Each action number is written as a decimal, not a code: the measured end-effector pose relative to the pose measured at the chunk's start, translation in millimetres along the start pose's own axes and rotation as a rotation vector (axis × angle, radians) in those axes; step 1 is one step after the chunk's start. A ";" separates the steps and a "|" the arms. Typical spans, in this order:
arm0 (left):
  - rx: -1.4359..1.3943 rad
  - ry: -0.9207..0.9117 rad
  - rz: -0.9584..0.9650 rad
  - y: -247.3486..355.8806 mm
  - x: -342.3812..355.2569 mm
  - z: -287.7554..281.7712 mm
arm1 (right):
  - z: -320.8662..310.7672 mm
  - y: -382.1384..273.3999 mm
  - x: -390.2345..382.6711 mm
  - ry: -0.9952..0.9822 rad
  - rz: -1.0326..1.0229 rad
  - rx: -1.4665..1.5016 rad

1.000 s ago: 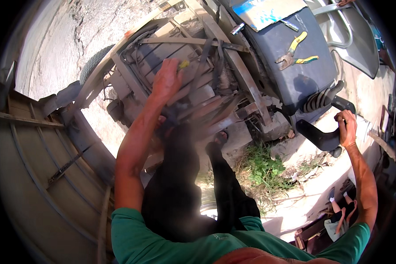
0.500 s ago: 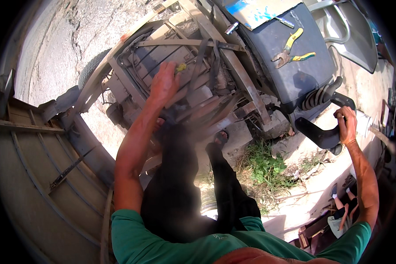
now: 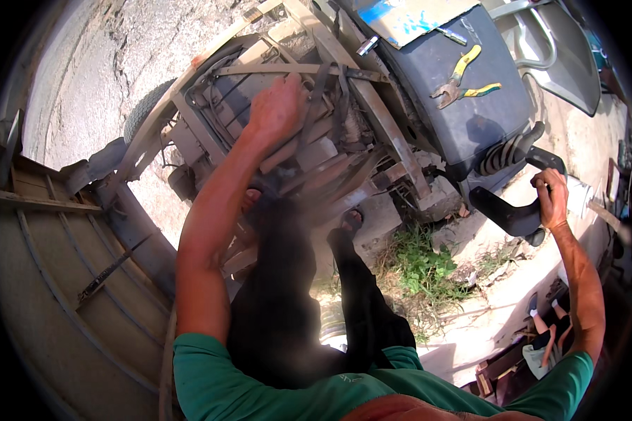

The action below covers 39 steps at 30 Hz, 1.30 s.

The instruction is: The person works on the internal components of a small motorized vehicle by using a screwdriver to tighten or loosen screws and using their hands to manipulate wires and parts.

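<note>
My left hand (image 3: pixel 277 107) reaches down into the exposed engine bay (image 3: pixel 309 147) of a small vehicle, its fingers pressed among dusty hoses, belts and metal brackets. What the fingers hold there is hidden. My right hand (image 3: pixel 551 196) is closed around a black handlebar grip (image 3: pixel 534 165) at the right. Yellow-handled pliers (image 3: pixel 463 81) lie on the dark blue seat (image 3: pixel 463 105) beyond the engine, away from both hands. My dark trouser legs stand beside the frame.
A corrugated metal panel (image 3: pixel 56 281) curves along the left. A tyre (image 3: pixel 144 109) shows at the upper left on cracked concrete. Green weeds (image 3: pixel 421 270) grow by a stone block under the frame. A blue-painted board (image 3: pixel 414 15) lies at the top.
My left hand has shifted slightly deeper into the engine parts. My right hand stays on the handlebar grip. The view has tilted a little.
</note>
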<state>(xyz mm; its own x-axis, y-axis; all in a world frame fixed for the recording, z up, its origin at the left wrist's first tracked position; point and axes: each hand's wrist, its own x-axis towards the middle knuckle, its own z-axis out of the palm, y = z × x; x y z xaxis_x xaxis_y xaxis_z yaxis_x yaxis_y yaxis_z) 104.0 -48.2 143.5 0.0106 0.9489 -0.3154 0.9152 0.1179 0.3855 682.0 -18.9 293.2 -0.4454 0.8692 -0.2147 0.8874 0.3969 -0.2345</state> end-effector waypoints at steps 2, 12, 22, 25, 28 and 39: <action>-0.014 -0.060 -0.142 10.6 4.7 -9.8 | 0.1 1.3 -2.0 0.003 0.008 -0.006; -0.022 0.020 -0.057 -26.2 14.4 5.4 | -1.0 0.2 0.2 0.011 -0.012 -0.003; -0.060 0.133 0.041 -39.9 4.2 11.6 | -0.1 1.1 0.4 0.012 -0.015 -0.008; -0.087 -0.036 -0.279 -14.5 7.3 -6.0 | -0.2 1.5 -1.7 0.016 -0.013 0.000; -0.035 0.240 -0.013 -25.5 1.7 9.8 | -1.5 1.8 -1.3 0.007 -0.010 -0.008; -0.038 0.174 -0.129 -31.6 5.9 14.3 | -1.6 -0.7 0.9 0.037 -0.011 0.034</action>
<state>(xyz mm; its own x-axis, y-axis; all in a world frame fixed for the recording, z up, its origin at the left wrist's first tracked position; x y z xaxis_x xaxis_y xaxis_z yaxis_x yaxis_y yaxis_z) 80.9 -50.5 117.1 -0.1786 0.9609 -0.2116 0.8883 0.2500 0.3853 681.1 -18.0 294.7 -0.4502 0.8752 -0.1769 0.8775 0.3971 -0.2688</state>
